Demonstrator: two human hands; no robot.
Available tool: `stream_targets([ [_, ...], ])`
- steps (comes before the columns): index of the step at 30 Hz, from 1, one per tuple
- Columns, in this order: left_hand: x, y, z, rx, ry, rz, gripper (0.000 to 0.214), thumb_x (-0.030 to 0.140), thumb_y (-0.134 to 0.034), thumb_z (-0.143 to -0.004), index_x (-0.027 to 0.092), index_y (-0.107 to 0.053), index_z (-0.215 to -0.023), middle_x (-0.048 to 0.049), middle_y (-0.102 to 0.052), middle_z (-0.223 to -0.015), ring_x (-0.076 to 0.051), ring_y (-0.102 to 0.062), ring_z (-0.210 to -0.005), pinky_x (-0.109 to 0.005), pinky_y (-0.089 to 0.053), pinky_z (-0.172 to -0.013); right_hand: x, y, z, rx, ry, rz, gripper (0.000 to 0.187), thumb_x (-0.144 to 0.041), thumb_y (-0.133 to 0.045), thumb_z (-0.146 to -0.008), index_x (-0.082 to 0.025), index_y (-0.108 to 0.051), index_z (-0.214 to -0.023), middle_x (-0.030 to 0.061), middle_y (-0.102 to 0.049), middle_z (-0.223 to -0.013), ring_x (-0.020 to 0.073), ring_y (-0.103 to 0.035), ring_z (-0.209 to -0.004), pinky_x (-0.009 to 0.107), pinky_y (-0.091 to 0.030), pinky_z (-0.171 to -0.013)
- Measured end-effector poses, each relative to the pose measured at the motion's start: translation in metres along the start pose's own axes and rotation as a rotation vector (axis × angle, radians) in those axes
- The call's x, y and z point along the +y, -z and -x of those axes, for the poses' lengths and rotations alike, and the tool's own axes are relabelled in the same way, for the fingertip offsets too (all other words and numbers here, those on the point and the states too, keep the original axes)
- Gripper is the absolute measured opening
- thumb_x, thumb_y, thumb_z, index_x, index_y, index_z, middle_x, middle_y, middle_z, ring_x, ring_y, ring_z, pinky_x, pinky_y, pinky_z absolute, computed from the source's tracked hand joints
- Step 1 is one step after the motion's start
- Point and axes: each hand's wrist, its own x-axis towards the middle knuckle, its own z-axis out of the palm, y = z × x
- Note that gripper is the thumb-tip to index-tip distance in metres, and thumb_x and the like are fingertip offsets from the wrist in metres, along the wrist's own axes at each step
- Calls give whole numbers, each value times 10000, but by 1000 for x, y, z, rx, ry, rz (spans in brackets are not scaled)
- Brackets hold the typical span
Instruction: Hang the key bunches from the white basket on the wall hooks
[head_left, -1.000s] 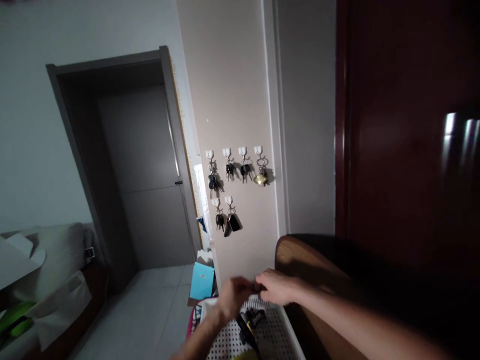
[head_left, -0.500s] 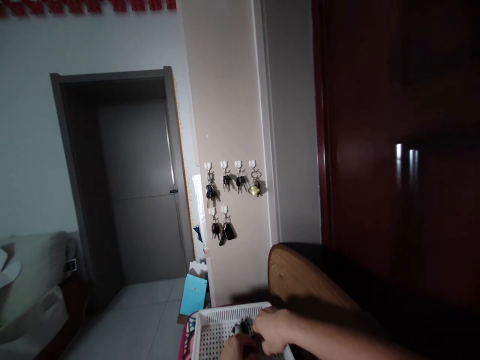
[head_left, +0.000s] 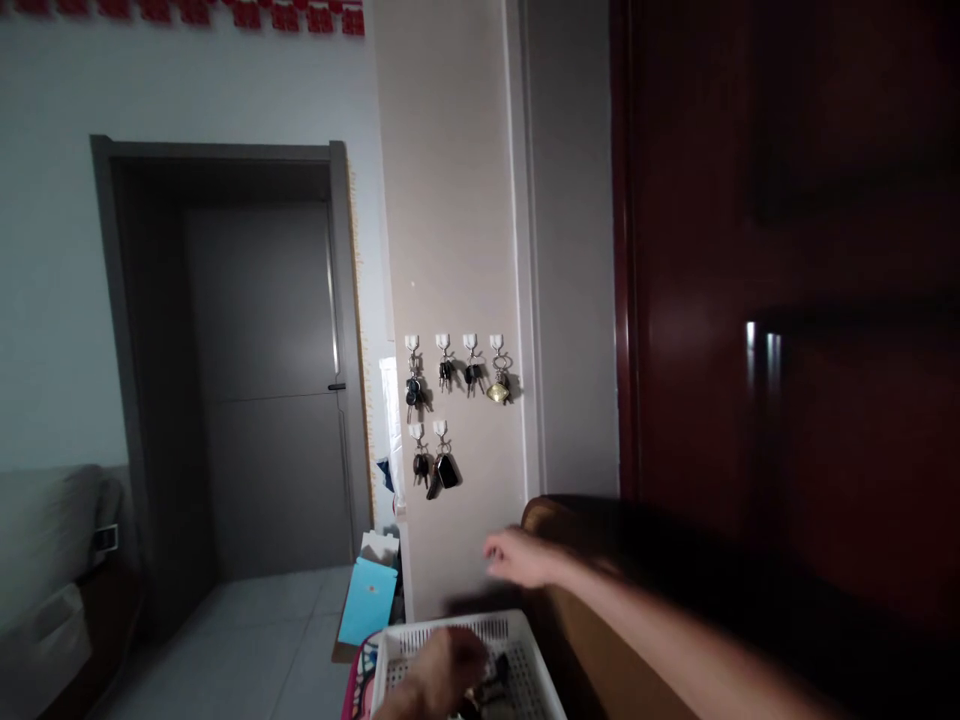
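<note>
My right hand (head_left: pixel 517 558) is raised above the white plastic basket (head_left: pixel 489 628), in front of the beige wall panel. Its fingers are pinched together, and what they hold, if anything, is too small to make out. Low over the basket is my left hand (head_left: pixel 446 665), smeared by motion, with its fingers partly hidden. Dark items (head_left: pixel 501 668) lie in the basket beside it, their kind unclear. Above, several white hooks carry bunches of keys (head_left: pixel 414 390) in two rows. A brass-coloured tag (head_left: pixel 498 392) hangs at the upper right, and a black key fob (head_left: pixel 447 471) at the lower right.
A curved wooden board (head_left: pixel 544 515) rises right of the basket, before a dark red door (head_left: pixel 690 400). To the left stand a light blue box (head_left: pixel 367 600), a grey door (head_left: pixel 262 400) and a pale sofa (head_left: pixel 45 530).
My right hand has risen out of the basket toward the wall. My left hand has shifted slightly left and up within the basket area. The hanging keys remain on their hooks.
</note>
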Motion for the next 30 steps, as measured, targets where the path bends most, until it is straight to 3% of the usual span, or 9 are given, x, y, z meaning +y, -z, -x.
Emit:
stream_targets([
  [3,37,78,-16,379,-94,-23,255,188,-402,-582,137,-546,-787,-30,-579,-704,-139,-502,-666,-225,-370,-598,13,55,-29,342,-70,-80,268,-202,-431,-608,-127,-563,-828,65,-587,-786,127,-523,-700,212,-384,-619],
  [6,79,158,-32,655,-67,-74,270,231,-431,-598,123,-529,-826,-54,-581,-739,-133,-510,-664,-216,-374,-606,26,112,-55,670,-221,-144,293,-255,-427,-634,-129,-532,-877,65,-567,-841,139,-510,-748,233,-375,-657],
  [8,100,195,-43,765,0,-104,304,268,-454,-596,144,-510,-868,-59,-580,-786,-133,-519,-665,-216,-376,-593,31,139,-70,786,-318,-156,351,-291,-430,-635,-114,-501,-930,81,-548,-887,156,-500,-781,243,-370,-666],
  [10,111,217,-56,889,78,-126,374,319,-481,-576,156,-484,-913,-71,-573,-837,-154,-521,-718,-229,-377,-596,32,154,-82,846,-368,-135,427,-342,-443,-619,-101,-472,-970,107,-521,-944,181,-474,-844,250,-359,-686],
  [14,113,226,-86,967,184,-63,467,380,-512,-527,143,-458,-926,-101,-567,-848,-202,-520,-757,-257,-378,-565,29,156,-103,823,-411,-119,482,-414,-460,-577,-119,-470,-958,113,-524,-940,195,-476,-849,237,-364,-649],
  [17,109,220,-103,968,166,88,359,322,-519,-521,135,-488,-826,-114,-564,-820,-215,-527,-724,-263,-374,-528,29,151,-114,832,-496,-130,424,-392,-452,-578,-120,-493,-901,110,-547,-881,190,-500,-802,224,-369,-598],
  [23,120,232,-99,820,-48,422,115,206,-385,-625,136,-475,-644,-46,-558,-630,-109,-528,-513,-202,-360,-440,35,162,-118,978,-526,-291,289,-292,-353,-649,-135,-506,-837,78,-571,-770,144,-523,-677,195,-368,-522],
  [27,146,258,-86,880,-230,635,81,165,-388,-622,127,-443,-576,1,-495,-520,-55,-451,-378,-172,-285,-369,25,188,-122,1095,-418,-351,234,-260,-375,-644,-140,-498,-803,61,-560,-731,125,-513,-625,187,-358,-490],
  [30,166,271,-80,936,-356,640,63,159,-390,-622,130,-438,-596,19,-471,-496,-43,-422,-360,-161,-265,-364,10,206,-128,1118,-284,-466,203,-236,-388,-647,-144,-475,-806,35,-543,-675,92,-500,-545,176,-357,-464],
])
